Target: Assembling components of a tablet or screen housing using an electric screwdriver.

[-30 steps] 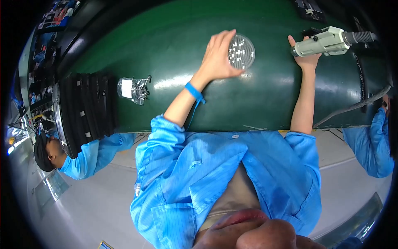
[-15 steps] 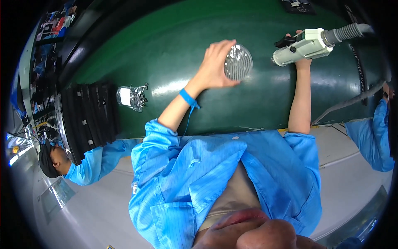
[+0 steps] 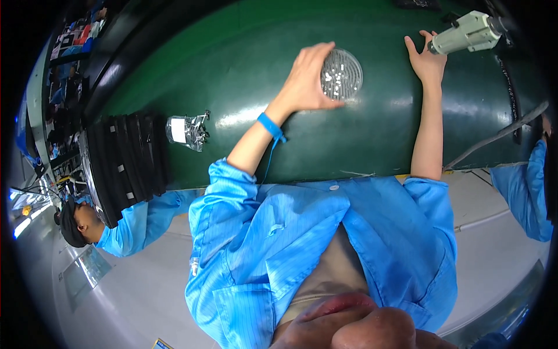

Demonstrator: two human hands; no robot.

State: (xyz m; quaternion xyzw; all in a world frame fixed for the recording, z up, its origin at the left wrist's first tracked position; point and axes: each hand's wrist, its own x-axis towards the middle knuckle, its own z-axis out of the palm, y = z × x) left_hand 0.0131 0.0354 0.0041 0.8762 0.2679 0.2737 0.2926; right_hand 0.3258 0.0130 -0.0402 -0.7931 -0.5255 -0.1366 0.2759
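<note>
Dish of clear round plastic (image 3: pixel 342 74), shallow and marked with curved ridges and bright white spots, is gripped at its left rim by the left hand (image 3: pixel 308 81), with the fingers placed along the far side and the thumb along the near side. The dish is located over the middle of a glossy dark green bench (image 3: pixel 360 139), closer to the far edge than to the near one; whether it is rested on the surface cannot be told. A bright blue band (image 3: pixel 270 126) is worn on the left wrist.

The right hand (image 3: pixel 428 65) is held open toward the far right corner, its fingers and thumb spread. Part of it is covered from view by the nose of a pale green-grey power tool (image 3: pixel 468 34); whether the two are in contact cannot be made out.

Near the left end, a clear plastic bag with a white label and small black parts (image 3: pixel 179 131) is set down, well apart from the left hand. At the near left corner, flat black slabs (image 3: pixel 125 163) are stacked side by side. A grey cable (image 3: pixel 500 135) is stretched across the right end.
</note>
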